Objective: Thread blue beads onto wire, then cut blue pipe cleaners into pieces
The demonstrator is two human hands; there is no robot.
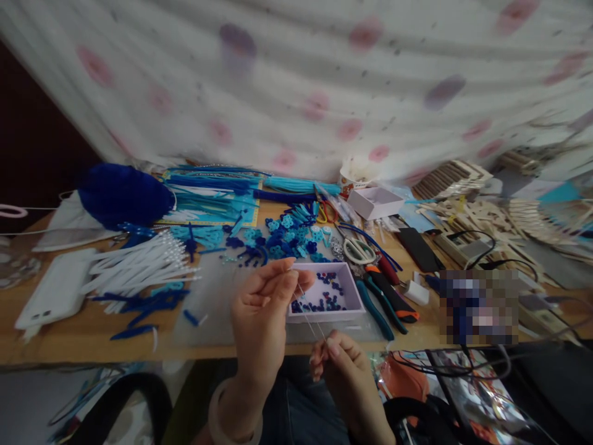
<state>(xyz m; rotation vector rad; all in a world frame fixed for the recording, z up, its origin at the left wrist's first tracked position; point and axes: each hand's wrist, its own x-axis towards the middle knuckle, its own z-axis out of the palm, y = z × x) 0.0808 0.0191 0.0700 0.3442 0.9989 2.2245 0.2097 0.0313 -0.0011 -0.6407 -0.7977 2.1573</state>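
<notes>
Left hand [262, 306] and right hand [340, 361]: each grip pinches thin wire [309, 312] above bead tray [333, 315]. Risk: loose pinch, wire slips, beads scatter off desk [92, 337] edge.

Your left hand [259, 321]: bare; pale smooth bangle [223, 421] round wrist. Your right hand [345, 366]: bare. Your legs: dark blue trousers [301, 409].
</notes>
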